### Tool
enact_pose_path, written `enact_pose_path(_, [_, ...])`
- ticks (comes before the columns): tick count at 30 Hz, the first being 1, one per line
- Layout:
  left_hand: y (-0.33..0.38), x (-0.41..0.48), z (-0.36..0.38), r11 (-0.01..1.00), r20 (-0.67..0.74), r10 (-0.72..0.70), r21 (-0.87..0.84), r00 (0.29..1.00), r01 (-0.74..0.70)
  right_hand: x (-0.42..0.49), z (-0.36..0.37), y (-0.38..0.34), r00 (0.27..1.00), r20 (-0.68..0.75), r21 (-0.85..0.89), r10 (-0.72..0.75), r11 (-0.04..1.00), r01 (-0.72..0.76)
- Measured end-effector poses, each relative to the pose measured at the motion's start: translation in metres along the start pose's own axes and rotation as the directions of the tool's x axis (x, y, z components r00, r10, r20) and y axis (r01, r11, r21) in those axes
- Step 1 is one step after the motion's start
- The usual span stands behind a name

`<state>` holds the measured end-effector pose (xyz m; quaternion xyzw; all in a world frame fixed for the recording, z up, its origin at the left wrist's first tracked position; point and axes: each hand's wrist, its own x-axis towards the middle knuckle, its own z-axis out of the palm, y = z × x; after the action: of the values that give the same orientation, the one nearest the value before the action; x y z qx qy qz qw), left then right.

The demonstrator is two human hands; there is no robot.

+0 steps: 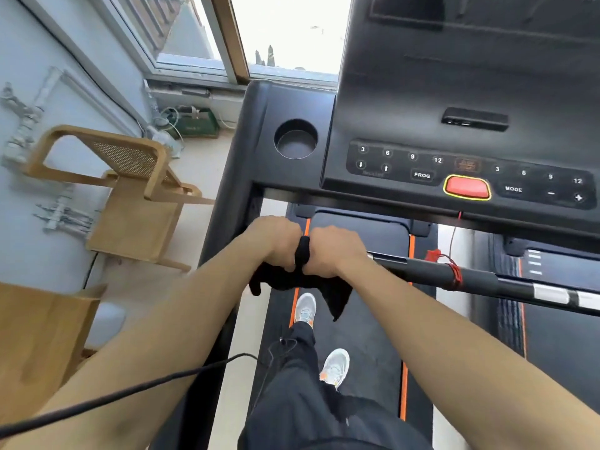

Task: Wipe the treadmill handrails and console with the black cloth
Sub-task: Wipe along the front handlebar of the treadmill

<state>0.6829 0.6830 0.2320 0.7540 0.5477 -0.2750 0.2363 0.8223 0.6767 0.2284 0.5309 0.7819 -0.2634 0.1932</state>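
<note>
— What's crowding the spot?

— A wooden chair (pixel 130 190) stands just left of the treadmill's left upright (pixel 227 177), against the pale wall. A green crate (pixel 198 125) sits under the window (pixel 292 27). A black cable (pixel 130 391) crosses the left forearm. To the right of the hands a red cord (pixel 454 274) is wound round the handrail (pixel 513 284), with its red clip (pixel 433 254) just beside the bar.

— And the cloth?

— The black cloth (pixel 334 293) is bunched between two fists, below the console (pixel 454 92) and above the left orange edge of the belt (pixel 357 336). The left hand (pixel 276 241) and the right hand (pixel 337 251) both have their fingers curled tight round it, knuckles almost touching. A rolled strip stands up between them, and two limp corners droop underneath. It's plain, dark and soft-looking.

— The console itself?

— Black, with rows of number keys, PROG and MODE, and a red stop button (pixel 467 187) ringed in yellow.

— Any containers?

— A round cup holder (pixel 293 123) is sunk into the panel left of the keys; I see only its dark floor. What the crate holds is too small to tell, though pale cables lie around it.
</note>
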Motion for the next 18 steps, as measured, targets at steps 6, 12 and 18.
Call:
enact_pose_path(6, [-0.008, 0.015, -0.022, 0.966, 0.374, 0.074, -0.259, 0.925, 0.027, 0.026, -0.015, 0.013, 0.926, 0.352, 0.201, -0.138, 0.977, 0.069])
enact_pose_path(12, [0.002, 0.001, 0.056, 0.976, -0.594, 0.069, 0.207, 0.802, 0.069, -0.002, 0.039, 0.006, 0.88, -0.445, -0.231, -0.166, 0.971, 0.067])
enact_pose_path(18, [0.001, 0.003, 0.019, 0.993, -0.194, 0.073, 0.101, 0.978, -0.054, 0.008, 0.016, 0.004, 0.989, -0.102, -0.069, -0.103, 0.993, 0.097])
